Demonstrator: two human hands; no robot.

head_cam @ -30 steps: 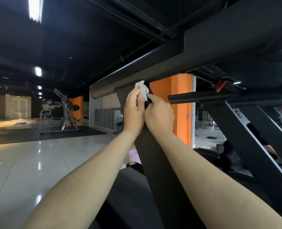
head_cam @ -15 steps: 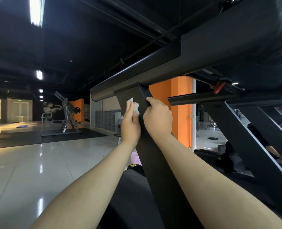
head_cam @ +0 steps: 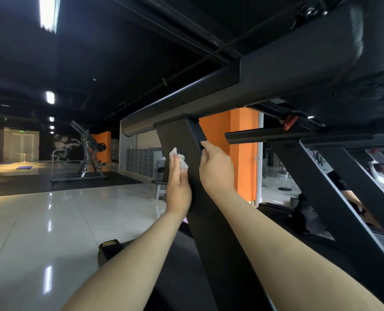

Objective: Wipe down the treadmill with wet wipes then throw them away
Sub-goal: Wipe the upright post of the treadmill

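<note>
The black treadmill's slanted upright post [head_cam: 186,140] runs from the handrail [head_cam: 209,97] down between my arms. My left hand [head_cam: 178,185] presses a crumpled white wet wipe [head_cam: 179,160] flat against the post's left face with straight fingers. My right hand [head_cam: 215,169] grips the post's right edge, fingers curled round it and hidden behind. The treadmill console [head_cam: 343,52] looms overhead at the upper right.
A second treadmill's uprights [head_cam: 334,198] stand to the right, with a person in dark clothes [head_cam: 305,212] low behind them. An orange pillar [head_cam: 242,153] is behind the post. Glossy tiled floor [head_cam: 40,221] spreads left, with a weight machine [head_cam: 85,153] on a dark mat.
Both hands have slid down the post from just under the handrail. The wipe moved down with my left hand, which now lies flatter against the post.
</note>
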